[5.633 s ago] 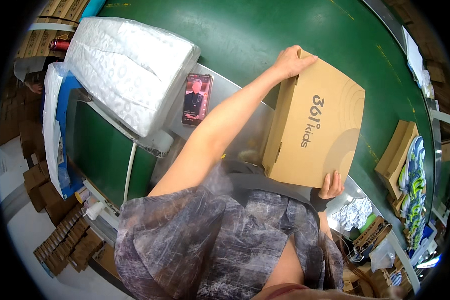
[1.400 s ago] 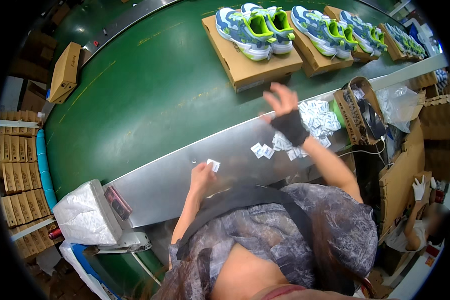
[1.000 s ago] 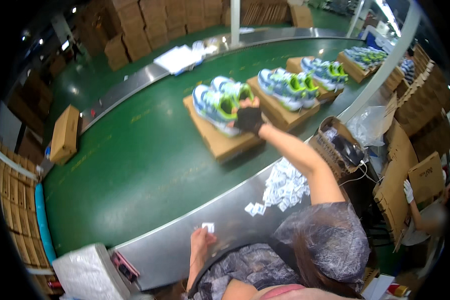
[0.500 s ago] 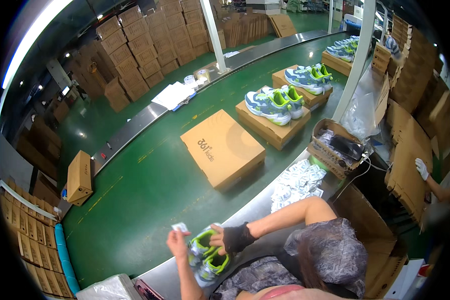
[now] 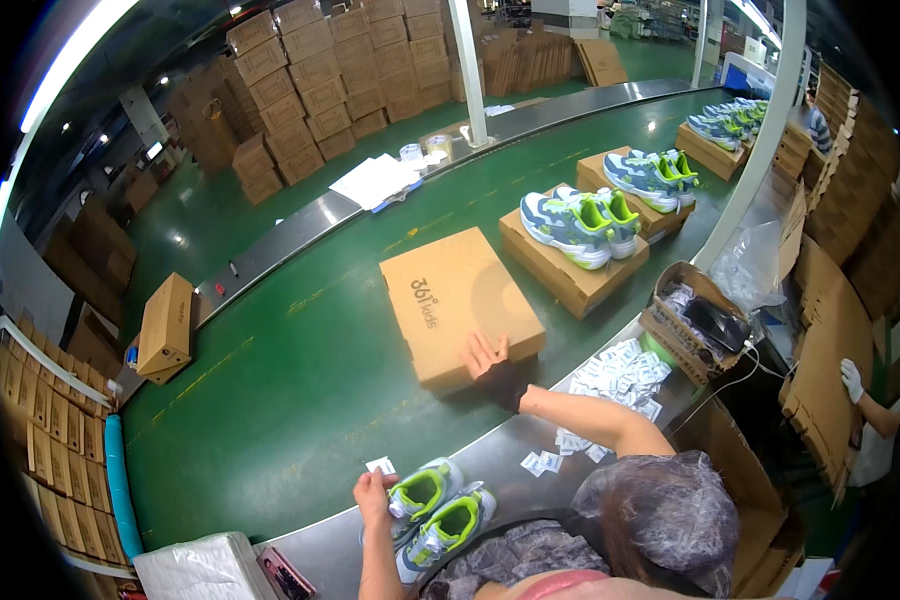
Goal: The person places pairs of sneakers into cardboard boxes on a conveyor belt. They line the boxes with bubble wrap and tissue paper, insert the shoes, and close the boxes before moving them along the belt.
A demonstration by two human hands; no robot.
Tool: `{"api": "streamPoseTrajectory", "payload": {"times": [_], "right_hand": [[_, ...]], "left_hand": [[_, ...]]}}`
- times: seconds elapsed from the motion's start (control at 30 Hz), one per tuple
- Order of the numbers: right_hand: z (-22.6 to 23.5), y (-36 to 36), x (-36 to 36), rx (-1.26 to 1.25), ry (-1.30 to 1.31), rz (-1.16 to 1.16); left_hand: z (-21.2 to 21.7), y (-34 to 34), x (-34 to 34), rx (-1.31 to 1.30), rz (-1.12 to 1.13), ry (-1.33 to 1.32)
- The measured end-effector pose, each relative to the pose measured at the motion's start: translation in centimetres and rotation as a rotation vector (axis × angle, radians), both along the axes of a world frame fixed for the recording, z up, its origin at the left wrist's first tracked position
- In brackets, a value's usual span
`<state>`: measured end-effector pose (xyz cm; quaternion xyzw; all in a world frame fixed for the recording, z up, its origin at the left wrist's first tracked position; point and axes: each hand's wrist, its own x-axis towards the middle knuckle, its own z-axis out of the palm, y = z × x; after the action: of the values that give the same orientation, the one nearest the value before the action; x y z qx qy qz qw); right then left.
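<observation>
My left hand (image 5: 373, 492) pinches a small white sachet (image 5: 380, 466) just beside a pair of grey-blue sneakers (image 5: 438, 508) with lime-green linings. The sneakers stand on the metal ledge (image 5: 320, 535) at the belt's near edge, close in front of me. My right hand (image 5: 485, 355), with a black covering round the palm and wrist, reaches forward with its fingers spread. It rests on the near right part of a closed brown shoe box (image 5: 460, 295) lying on the green belt.
A heap of white sachets (image 5: 620, 378) lies on the ledge to the right, by an open carton (image 5: 695, 325) with a dark device on it. Farther along the green belt (image 5: 300, 370), pairs of sneakers (image 5: 580, 228) stand on boxes. A co-worker's white-gloved hand (image 5: 851, 380) touches cardboard at right.
My right hand has left the sneakers and moved forward onto the closed box. My left hand keeps the sachet beside the sneakers. The whole view has shifted slightly.
</observation>
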<state>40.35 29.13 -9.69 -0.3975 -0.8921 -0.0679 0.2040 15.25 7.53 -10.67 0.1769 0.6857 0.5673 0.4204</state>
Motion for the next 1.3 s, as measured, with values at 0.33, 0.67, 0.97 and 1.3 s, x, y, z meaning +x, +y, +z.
{"api": "streamPoseTrajectory", "payload": {"times": [0.33,0.67,0.97,1.3], "right_hand": [[10.9,-9.4,-2.6,-0.649,1.257,0.245],[-5.5,-10.9,-0.1,-1.757,1.667,-0.448],[6.6,-18.1,-5.4,-0.881,0.924,-0.148],[5.8,-19.8,-25.1,-0.852,-0.326,0.358]], "left_hand": [[9.6,6.2,2.8,0.319,-0.186,0.926],[0.6,-3.8,-12.1,-0.005,-0.302,1.185],[4.1,-20.8,-23.8,0.005,0.265,1.199],[2.1,-41.1,-36.9,-0.957,0.329,1.089]]}}
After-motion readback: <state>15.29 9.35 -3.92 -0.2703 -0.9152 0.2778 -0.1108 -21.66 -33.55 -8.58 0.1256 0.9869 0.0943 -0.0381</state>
